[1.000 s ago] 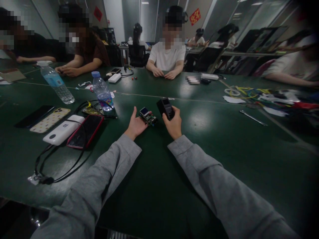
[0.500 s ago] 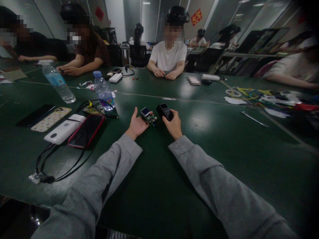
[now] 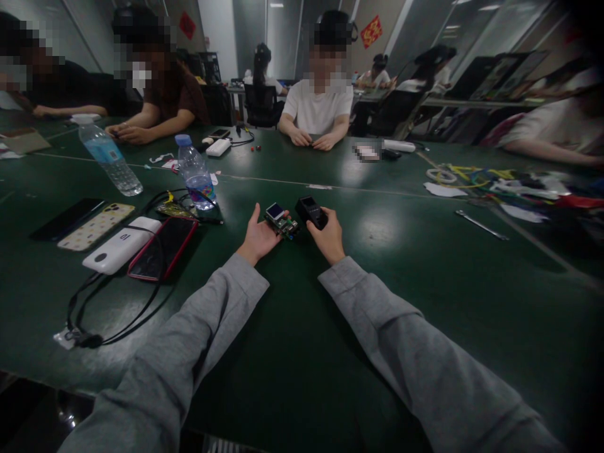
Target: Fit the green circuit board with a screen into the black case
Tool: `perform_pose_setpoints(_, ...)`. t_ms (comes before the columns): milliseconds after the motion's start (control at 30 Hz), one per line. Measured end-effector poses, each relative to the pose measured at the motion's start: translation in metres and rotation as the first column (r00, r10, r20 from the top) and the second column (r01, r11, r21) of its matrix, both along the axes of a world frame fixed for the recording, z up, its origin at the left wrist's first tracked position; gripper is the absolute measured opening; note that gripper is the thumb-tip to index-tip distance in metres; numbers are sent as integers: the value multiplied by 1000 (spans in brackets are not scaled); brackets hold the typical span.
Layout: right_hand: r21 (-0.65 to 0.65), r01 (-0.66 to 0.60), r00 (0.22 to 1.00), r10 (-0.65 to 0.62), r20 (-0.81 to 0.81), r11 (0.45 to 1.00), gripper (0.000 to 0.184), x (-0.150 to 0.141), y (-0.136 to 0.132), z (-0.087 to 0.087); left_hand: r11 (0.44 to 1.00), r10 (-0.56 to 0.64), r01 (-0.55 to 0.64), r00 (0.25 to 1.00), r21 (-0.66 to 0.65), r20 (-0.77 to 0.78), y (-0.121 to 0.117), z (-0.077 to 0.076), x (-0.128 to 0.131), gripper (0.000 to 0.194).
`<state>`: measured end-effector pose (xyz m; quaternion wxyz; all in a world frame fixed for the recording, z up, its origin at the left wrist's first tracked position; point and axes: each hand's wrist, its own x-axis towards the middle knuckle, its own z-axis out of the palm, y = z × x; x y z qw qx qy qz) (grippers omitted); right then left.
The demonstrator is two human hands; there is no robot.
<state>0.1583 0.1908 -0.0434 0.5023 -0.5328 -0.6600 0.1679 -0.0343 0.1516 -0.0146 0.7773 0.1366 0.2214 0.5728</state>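
My left hand (image 3: 259,238) is turned palm up, thumb raised, and supports a small green circuit board (image 3: 287,228) on its fingers. The board carries a little square screen (image 3: 274,211) and several parts along its right end. Close beside it, my right hand (image 3: 328,234) grips a black plastic case (image 3: 307,209) between thumb and fingers. The case has a window-like rectangle on its face and a row of small marks below it. Board and case are held slightly apart above the green table (image 3: 292,352). The fingers under both things are mostly hidden.
To the left lie a red-edged phone (image 3: 165,248), a white power bank (image 3: 121,244), a patterned phone case (image 3: 97,226) and a looped black cord (image 3: 127,330). Two bottles, one a blue-capped bottle (image 3: 195,173), stand behind them. A wrench (image 3: 481,225) and tangled cables (image 3: 500,182) lie right. A person (image 3: 317,104) sits opposite.
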Motion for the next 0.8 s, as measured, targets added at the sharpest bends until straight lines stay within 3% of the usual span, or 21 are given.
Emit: perform_pose_setpoints(800,-8,18,1000,-18,12,1000,50,1,3,-4,1000,-22,23,999,-13,38,3,-3,-2,67)
